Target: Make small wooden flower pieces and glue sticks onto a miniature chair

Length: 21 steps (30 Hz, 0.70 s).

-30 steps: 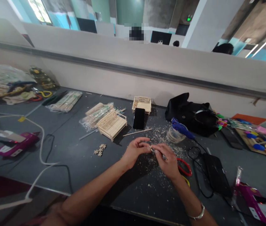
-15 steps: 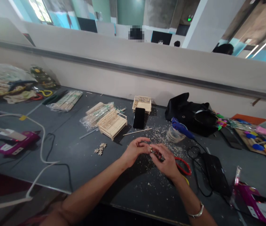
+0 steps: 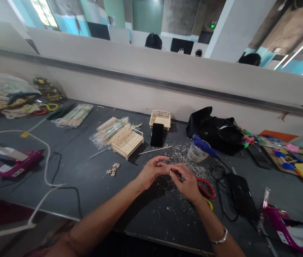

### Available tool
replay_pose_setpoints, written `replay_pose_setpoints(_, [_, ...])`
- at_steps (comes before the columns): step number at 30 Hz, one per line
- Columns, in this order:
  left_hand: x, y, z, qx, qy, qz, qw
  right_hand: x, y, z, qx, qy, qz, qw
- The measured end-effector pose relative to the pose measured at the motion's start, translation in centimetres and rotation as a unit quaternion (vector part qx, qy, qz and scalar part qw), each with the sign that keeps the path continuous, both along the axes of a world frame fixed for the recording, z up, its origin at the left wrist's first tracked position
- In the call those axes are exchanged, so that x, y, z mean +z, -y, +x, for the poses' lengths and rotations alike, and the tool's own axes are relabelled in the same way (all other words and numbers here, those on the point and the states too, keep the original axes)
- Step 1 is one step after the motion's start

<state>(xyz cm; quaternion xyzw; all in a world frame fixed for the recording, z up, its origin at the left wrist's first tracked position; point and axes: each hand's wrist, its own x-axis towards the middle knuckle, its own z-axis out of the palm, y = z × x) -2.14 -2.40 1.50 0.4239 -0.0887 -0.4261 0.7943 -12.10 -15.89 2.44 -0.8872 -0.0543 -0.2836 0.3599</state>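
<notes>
My left hand (image 3: 152, 174) and my right hand (image 3: 186, 182) meet over the dark desk, fingertips pinched together. Between them is a small pale wooden piece (image 3: 170, 170), mostly covered by the fingers, so its shape is unclear. Several flower-shaped wooden pieces (image 3: 113, 170) lie in a small cluster left of my left hand. Beyond the hands stands a miniature bench made of sticks (image 3: 127, 142). A second miniature bench (image 3: 160, 119) is at the back, with a black phone (image 3: 157, 135) leaning against its front. One thin stick (image 3: 155, 150) lies just past my fingers.
Wood crumbs (image 3: 179, 157) are scattered around my right hand. Red-handled scissors (image 3: 206, 188) lie partly under my right wrist. A blue glue gun (image 3: 202, 143) rests on a clear tub (image 3: 197, 153). Bagged sticks (image 3: 110, 132), a black bag (image 3: 215, 128) and cables (image 3: 48, 157) surround the work area.
The view has shifted slightly. Both hands stay together at nearly the same spot, with the fingers turning the small piece a little.
</notes>
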Motion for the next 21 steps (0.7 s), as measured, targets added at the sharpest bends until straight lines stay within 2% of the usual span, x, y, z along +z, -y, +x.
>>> replay_pose_setpoints(6, [0.0,0.0,0.2,0.009,-0.009,-0.007,1.000,-0.2,-0.4,0.1,-0.016,-0.022,0.033,0.999])
replay_pose_setpoints(10, [0.0,0.1,0.7,0.039,-0.026,-0.020,0.999,1.3,0.1,-0.7,-0.070,-0.048,0.038,0.996])
replay_pose_setpoints(13, [-0.1,0.1,1.1,0.048,-0.029,-0.041,0.998,3.5,1.9,-1.3,-0.135,0.000,-0.040,0.990])
replay_pose_setpoints(16, [-0.3,0.2,1.1,0.043,-0.024,-0.057,0.997,5.2,4.6,-0.8,-0.245,0.058,-0.173,0.952])
replay_pose_setpoints(19, [-0.3,0.2,1.0,0.043,-0.018,-0.075,0.996,5.0,7.1,0.3,-0.336,0.015,-0.265,0.904])
replay_pose_setpoints(21, [-0.3,0.2,1.0,0.044,-0.013,-0.083,0.996,4.2,8.5,1.0,-0.340,-0.028,-0.291,0.894])
